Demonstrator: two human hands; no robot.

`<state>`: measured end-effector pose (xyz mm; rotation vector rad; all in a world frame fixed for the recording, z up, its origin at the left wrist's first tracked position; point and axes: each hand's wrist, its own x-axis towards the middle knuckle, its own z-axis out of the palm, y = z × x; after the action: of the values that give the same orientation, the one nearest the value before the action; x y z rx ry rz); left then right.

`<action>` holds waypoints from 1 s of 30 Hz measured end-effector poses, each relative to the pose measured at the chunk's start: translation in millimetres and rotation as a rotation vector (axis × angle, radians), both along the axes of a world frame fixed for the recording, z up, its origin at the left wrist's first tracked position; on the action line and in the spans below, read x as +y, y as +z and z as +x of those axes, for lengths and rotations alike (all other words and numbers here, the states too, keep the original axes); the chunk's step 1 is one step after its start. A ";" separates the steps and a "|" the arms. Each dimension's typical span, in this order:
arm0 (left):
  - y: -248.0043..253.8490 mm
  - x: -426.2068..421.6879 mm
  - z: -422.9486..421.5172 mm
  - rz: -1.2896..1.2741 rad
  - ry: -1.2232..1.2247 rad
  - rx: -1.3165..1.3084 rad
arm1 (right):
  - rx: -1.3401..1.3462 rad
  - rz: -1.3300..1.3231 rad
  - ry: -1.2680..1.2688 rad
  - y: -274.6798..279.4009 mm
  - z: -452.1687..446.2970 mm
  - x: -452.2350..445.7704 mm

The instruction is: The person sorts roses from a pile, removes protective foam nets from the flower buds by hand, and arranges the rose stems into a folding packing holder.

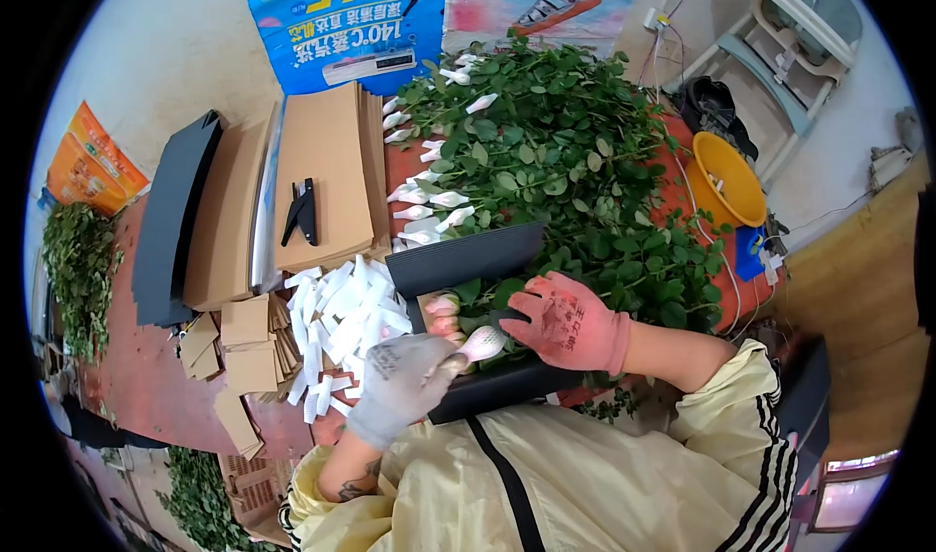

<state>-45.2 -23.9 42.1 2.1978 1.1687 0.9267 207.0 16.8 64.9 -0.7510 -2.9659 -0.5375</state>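
Observation:
My left hand [405,376], in a pale grey glove, pinches a rose bud in a white mesh sleeve [483,343] over the black wrapping sheet [466,257]. Beside it, my right hand [567,324] wears a red glove with dark print; its fingers are bent but apart, close to the sleeved bud and the leaves. Whether they touch a stem is hidden. Several pink roses [444,316] lie in a row inside the black sheet, heads toward the left, on a strip of brown cardboard.
Leafy rose stems [556,133] with white-sleeved heads are heaped at the back. White sleeves [346,308] lie piled left, near small cardboard pieces [255,342]. A black stapler [300,213] rests on cardboard sheets [331,162]. A yellow bowl [726,179] stands right.

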 end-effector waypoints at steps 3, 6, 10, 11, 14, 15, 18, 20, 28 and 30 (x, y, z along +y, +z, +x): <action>-0.7 -10.4 -37.7 -0.048 0.243 -0.236 | -0.050 -0.230 -0.240 33.7 2.4 5.2; 21.0 -11.4 -92.8 -0.254 0.453 -0.307 | 0.474 -0.085 -0.199 33.6 47.1 11.4; -8.0 11.8 -109.2 -0.108 0.608 0.120 | 0.675 -0.078 -0.163 36.1 70.3 5.2; -16.0 14.7 -109.4 -0.104 0.594 0.118 | 0.703 -0.106 -0.163 39.2 71.6 3.0; -24.9 21.2 -103.8 -0.166 0.596 0.148 | 0.739 -0.142 -0.187 45.9 76.1 -6.0; -23.4 22.6 -97.7 -0.210 0.579 0.125 | 0.709 -0.091 -0.192 49.2 79.9 -8.0; -17.6 17.2 -78.9 -0.173 0.494 0.078 | 0.561 0.328 -0.194 71.5 111.4 1.1; -21.2 10.7 -68.3 -0.123 0.387 0.081 | 0.745 0.382 -0.488 118.2 134.6 4.2; -41.9 26.0 10.1 -0.047 0.041 0.275 | 1.161 0.667 -0.632 187.7 138.5 24.0; -60.1 29.1 24.5 -0.014 0.010 0.390 | 0.982 0.251 -0.349 140.2 82.7 15.0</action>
<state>-20.7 5.2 -18.0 2.4320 1.3499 0.5002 289.7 31.8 205.2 -1.0959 -1.8482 -0.3750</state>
